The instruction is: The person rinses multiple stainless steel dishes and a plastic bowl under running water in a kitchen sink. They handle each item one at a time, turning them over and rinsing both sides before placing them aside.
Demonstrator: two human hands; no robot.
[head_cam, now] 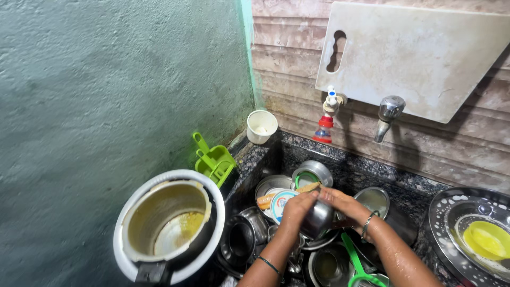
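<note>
Over the middle of the sink (340,167), the left hand (297,207) and right hand (340,202) clasp a steel cup (317,219), fingers curled around its rim.

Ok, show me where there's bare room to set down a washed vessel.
Bare granite ledge lies between the white cup and the green holder; another strip runs behind the sink under the steel tap. The sink is crowded, and the perforated steel plate holds a yellow bowl.
</note>
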